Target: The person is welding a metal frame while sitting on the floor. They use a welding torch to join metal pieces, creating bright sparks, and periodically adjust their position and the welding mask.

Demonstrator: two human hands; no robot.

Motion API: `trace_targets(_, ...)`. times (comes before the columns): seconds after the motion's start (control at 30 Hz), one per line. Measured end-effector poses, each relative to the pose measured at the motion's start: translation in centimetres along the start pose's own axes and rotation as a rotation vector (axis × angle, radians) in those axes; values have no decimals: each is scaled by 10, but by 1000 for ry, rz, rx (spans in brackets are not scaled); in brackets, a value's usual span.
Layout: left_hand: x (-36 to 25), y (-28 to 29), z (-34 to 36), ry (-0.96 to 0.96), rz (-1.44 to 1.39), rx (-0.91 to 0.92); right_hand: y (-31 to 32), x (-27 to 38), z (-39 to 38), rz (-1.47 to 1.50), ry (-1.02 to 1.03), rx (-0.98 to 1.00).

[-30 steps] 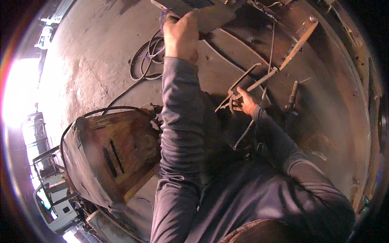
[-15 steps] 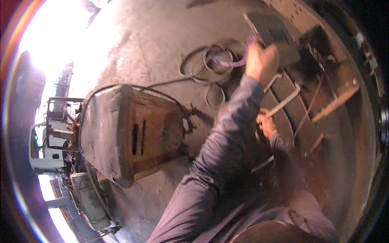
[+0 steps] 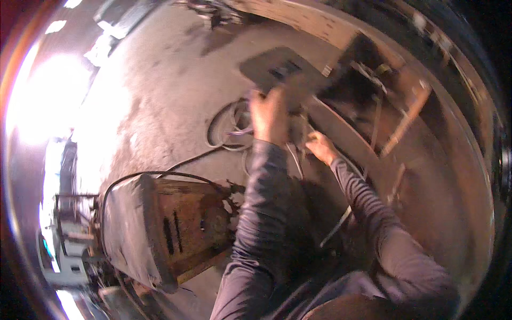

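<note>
My left hand [image 3: 268, 114], blurred, grips a flat dark-grey hand shield [image 3: 261, 64] with a small black window. Just beyond that hand, looped cables [image 3: 218, 128] lie on the floor, one with a purplish length. Lower and to the right, my right hand [image 3: 322, 149] closes around a thin metal piece [image 3: 304, 128], smeared by motion, so its exact shape is unclear. Beside it lie narrow metal strips [image 3: 346, 122] on a curved rusty metal surface [image 3: 448, 176].
A rusty boxy machine [image 3: 189, 224] with a cable over it stands at lower left. Beyond it are a white truck cab [image 3: 69, 266] and bright openings. A long pale, spotted beam [image 3: 298, 18] crosses the top, near a dark plate [image 3: 346, 69] and some jumbled metal [image 3: 213, 16].
The view has swung, bringing more floor and the top beam into sight. My left hand and shield are lower in the picture than in the previous frame; both hands still hold their things.
</note>
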State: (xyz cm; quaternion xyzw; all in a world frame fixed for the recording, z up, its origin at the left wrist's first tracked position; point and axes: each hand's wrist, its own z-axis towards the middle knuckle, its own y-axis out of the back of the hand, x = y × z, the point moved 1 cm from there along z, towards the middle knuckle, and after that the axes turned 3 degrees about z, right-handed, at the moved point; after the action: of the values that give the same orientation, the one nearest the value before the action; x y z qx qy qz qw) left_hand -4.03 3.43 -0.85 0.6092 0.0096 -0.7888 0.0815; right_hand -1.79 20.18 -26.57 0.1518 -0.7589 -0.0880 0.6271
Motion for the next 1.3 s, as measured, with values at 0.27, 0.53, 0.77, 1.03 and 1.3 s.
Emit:
trace_targets(0.27,-12,32,-9,89,-18,-25,111,29,-216,570,-312,374)
trace_targets(0.53,-30,11,-20,245,-399,-48,251,-31,-338,503,-393,-429)
trace_targets(0.77,18,51,-2,-242,213,-26,193,-34,-311,592,-358,-317)
trace_targets(1.03,-38,6,-31,101,-166,-8,94,-93,-241,16,-361,-369)
trace_targets(1.3,-33,4,-24,248,-503,18,102,-27,-205,-183,-88,-332)
